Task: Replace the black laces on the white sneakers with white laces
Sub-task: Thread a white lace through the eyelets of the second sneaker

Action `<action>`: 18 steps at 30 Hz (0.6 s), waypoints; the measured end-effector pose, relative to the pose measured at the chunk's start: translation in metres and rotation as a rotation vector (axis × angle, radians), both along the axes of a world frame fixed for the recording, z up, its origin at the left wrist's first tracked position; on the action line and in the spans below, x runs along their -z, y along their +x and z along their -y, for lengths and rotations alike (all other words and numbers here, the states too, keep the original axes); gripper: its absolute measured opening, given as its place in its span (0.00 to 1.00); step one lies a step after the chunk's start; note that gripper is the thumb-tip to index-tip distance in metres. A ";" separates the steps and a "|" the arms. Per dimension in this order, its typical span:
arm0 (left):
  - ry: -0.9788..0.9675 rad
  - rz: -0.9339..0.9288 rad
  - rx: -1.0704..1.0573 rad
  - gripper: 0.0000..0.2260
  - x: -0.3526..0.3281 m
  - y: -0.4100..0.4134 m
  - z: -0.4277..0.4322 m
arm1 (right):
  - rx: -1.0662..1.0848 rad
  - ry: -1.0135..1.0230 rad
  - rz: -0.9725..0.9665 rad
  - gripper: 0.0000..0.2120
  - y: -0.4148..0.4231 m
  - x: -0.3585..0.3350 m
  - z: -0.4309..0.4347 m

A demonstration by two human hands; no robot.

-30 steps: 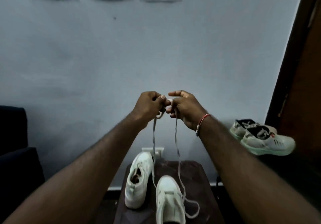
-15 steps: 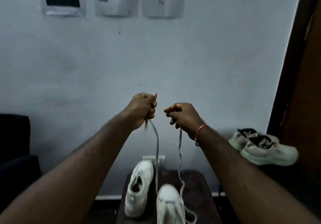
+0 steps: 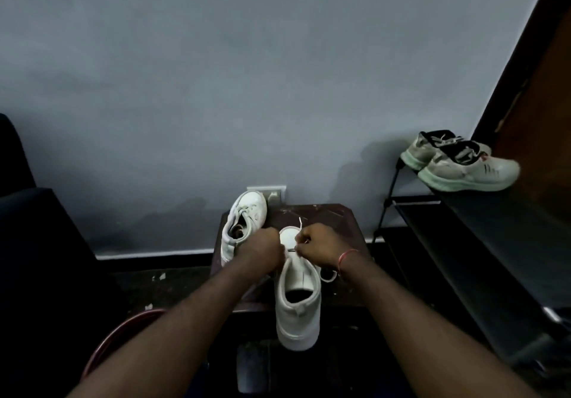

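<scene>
Lace [image 3: 299,223]: white, limp, light; probably best taken near its stiff tip. Right hand [image 3: 315,243] pinches it over sneaker [image 3: 298,302]; left hand [image 3: 265,249] curled alongside, hold hidden.

Both bare forearms reach forward and down, drawing together so that the two grips sit almost knuckle to knuckle. The left grip [image 3: 266,248] is curled tight, back of the hand upward, fingers closed on the white lace [image 3: 300,222]. Just beside it, the right grip [image 3: 318,243] pinches the same lace between thumb and forefinger, wrist level, the lace tip poking out above its knuckles.
</scene>
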State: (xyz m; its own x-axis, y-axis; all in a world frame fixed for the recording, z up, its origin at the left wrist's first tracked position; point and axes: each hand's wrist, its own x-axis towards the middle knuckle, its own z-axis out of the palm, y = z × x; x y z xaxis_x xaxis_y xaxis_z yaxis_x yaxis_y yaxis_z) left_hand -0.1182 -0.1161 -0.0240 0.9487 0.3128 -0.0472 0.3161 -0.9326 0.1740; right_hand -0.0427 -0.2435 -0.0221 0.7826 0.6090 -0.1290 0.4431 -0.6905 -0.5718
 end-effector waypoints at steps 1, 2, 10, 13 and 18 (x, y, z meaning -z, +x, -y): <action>0.007 0.013 -0.013 0.13 0.001 0.000 -0.001 | 0.007 0.001 0.012 0.10 0.000 0.001 -0.001; 0.012 0.017 -0.025 0.13 0.005 -0.001 -0.002 | 0.010 0.004 0.022 0.10 -0.001 0.004 -0.001; -0.247 0.056 -0.108 0.15 0.005 0.000 0.004 | 0.022 0.004 0.038 0.11 -0.005 0.006 -0.002; -0.594 0.207 -0.177 0.12 0.003 0.007 -0.001 | -0.008 -0.053 0.064 0.12 -0.007 0.003 -0.004; -0.927 0.517 -0.266 0.14 -0.040 0.017 -0.022 | -0.032 -0.142 0.121 0.09 -0.008 0.000 -0.011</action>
State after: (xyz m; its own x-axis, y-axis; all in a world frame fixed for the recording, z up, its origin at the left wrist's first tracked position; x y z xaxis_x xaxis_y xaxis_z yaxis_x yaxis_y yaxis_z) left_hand -0.1011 -0.0937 0.0161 0.8291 0.5590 0.0148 0.1745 -0.2838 0.9429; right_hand -0.0510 -0.2325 -0.0225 0.7780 0.6164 -0.1215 0.5259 -0.7447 -0.4109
